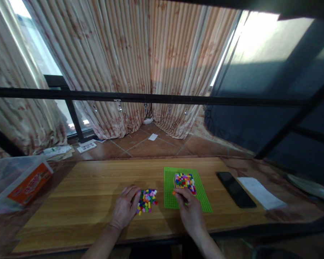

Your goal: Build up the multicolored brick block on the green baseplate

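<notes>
The right hand [189,210] pinches a tiny orange plastic brick [174,193] over the flat green plastic plate [169,180], just beside the patch of many-coloured bricks [185,181] on it. The left hand [124,208] lies curled against the loose pile of little coloured bricks [147,200] (holding one or not, I cannot tell). The brick looks light, hard and slippery: grip its two sides
</notes>
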The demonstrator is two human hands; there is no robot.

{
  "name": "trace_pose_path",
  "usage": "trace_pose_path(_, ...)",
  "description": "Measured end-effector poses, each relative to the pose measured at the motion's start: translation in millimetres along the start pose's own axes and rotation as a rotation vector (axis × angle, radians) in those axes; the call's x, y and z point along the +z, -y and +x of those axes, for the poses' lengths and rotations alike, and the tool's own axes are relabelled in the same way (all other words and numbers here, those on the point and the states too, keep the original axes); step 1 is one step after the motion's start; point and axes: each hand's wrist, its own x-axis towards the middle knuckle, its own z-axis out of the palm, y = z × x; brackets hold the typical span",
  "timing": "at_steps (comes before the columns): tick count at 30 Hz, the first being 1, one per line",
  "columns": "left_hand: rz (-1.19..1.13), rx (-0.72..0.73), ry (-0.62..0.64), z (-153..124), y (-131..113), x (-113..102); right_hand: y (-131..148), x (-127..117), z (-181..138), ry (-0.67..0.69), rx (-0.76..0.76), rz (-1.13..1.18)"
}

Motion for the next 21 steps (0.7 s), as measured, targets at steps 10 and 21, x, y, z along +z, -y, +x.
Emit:
trace_pose_path(10,0.039,0.026,0.001,3,2,2,-45,-61,37,-0.155,0.057,-0.113)
trace_pose_path(21,0.059,0.042,0.017,4,4,2,-57,-61,47,-0.054,-0.032,-0.090)
